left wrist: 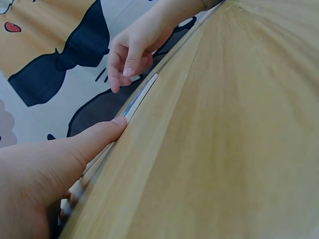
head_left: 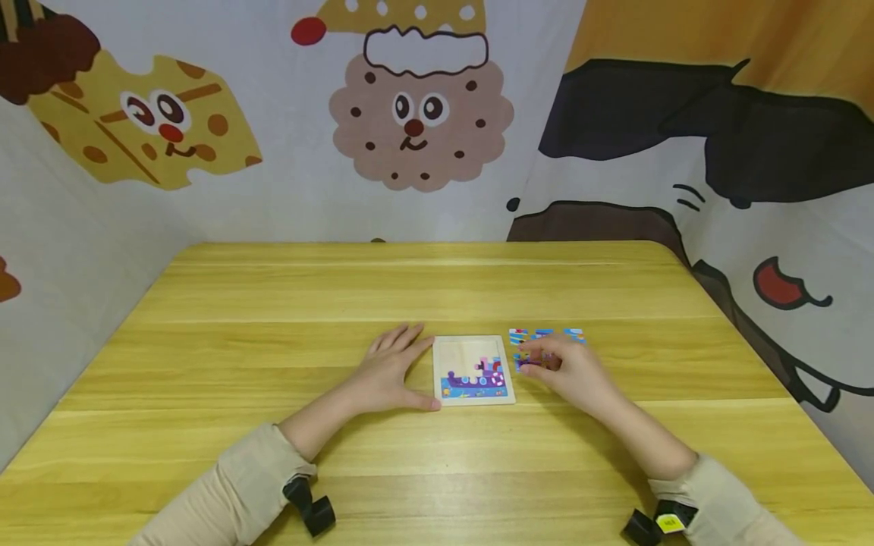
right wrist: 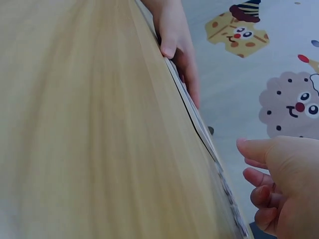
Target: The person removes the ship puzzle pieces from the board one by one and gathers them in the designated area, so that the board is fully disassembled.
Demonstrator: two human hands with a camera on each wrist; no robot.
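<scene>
A square jigsaw puzzle tray (head_left: 471, 340) lies flat on the table, its lower part and right side filled with a purple ship picture and its upper left showing bare wood. My left hand (head_left: 389, 375) rests along the tray's left side, thumb at the near corner and fingers spread toward the far one. Loose puzzle pieces (head_left: 544, 332) lie in rows right of the tray. Over them hovers my right hand (head_left: 570, 371), fingers bent loosely; it partly hides the pieces. In the left wrist view, no piece shows between the right hand's (left wrist: 134, 52) fingertips.
The wooden table (head_left: 307, 288) reaches back to a curtain (head_left: 273, 212) printed with cartoon food. A wrist camera is strapped to each sleeve, the left one (head_left: 310, 506) and the right one (head_left: 655, 523) close above the tabletop.
</scene>
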